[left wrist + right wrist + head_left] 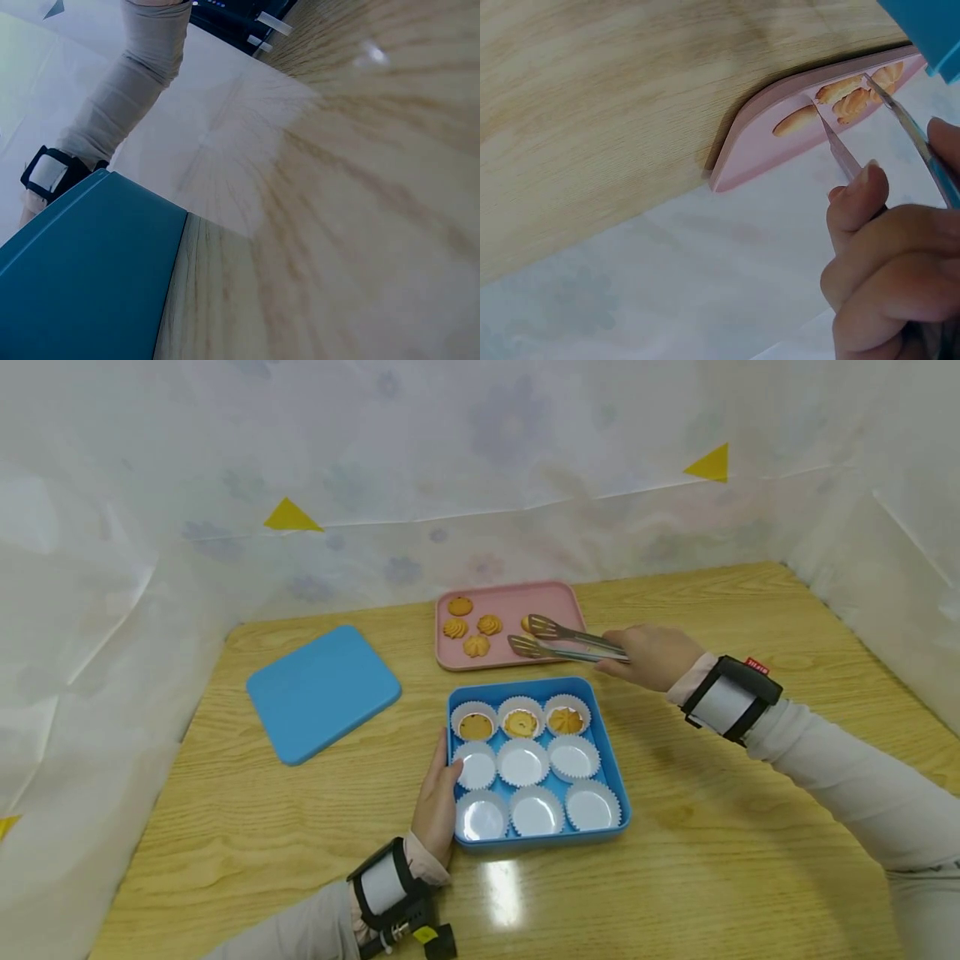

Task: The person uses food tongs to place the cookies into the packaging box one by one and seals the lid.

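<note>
1. The right hand has its fingers curled round metal tongs; the two arms of the tongs stand apart at their tips, with a gap between them.
2. One cookie lies on the pink tray just beside these tips, partly hidden by the upper one. Whether the tips touch it, one cannot tell.
3. Four more cookies lie in the left part of the same tray, away from the right hand.
4. The left hand holds the left wall of the blue box, its thumb over the rim and its fingers along the outer side.
5. This box stands in front of the tray, nearer to the person, and contains nine white paper cups in three rows. Each cup of the far row has one cookie inside.
6. To the left of the box, well apart from both hands, a flat blue lid lies on the wooden table.
7. Behind the table hangs a white flowered sheet with yellow triangles on it.
</note>
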The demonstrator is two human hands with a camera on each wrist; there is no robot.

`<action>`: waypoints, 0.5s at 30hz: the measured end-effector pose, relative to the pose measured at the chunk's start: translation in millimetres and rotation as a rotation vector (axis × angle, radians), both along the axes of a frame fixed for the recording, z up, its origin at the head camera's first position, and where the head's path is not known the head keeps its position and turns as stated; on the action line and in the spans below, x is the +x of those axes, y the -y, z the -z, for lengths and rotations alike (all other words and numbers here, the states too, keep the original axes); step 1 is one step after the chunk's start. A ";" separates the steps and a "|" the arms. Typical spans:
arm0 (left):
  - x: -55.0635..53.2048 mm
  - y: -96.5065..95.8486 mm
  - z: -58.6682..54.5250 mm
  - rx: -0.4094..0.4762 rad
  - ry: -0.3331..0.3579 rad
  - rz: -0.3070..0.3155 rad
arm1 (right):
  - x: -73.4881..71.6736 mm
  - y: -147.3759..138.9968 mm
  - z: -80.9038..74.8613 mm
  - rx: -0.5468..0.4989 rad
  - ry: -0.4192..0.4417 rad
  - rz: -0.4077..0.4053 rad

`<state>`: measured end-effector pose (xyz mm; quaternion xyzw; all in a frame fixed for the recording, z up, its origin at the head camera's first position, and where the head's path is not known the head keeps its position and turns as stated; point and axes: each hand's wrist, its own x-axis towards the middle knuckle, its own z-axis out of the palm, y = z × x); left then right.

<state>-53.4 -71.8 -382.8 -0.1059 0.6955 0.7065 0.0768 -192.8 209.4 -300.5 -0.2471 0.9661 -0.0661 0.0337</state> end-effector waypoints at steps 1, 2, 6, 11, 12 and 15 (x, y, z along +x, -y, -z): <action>0.1 0.0 -0.1 0.001 0.001 0.000 | 0.8 0.7 -0.6 0.001 -0.006 -0.004; 0.2 0.0 -0.2 0.003 0.000 0.000 | 1.6 1.3 -1.1 0.003 -0.011 -0.008; 0.5 0.1 -0.2 0.006 -0.002 0.001 | 4.8 3.2 -1.8 0.019 -0.041 -0.018; 0.2 0.0 -0.5 0.007 -0.001 0.002 | 6.5 2.0 4.3 0.025 -0.085 -0.025; 0.2 -0.1 -0.5 0.007 -0.001 0.003 | 6.3 1.4 5.7 0.022 -0.088 -0.025; 0.2 -0.3 -0.4 0.002 -0.003 0.003 | 6.3 -0.6 8.3 0.009 -0.092 -0.030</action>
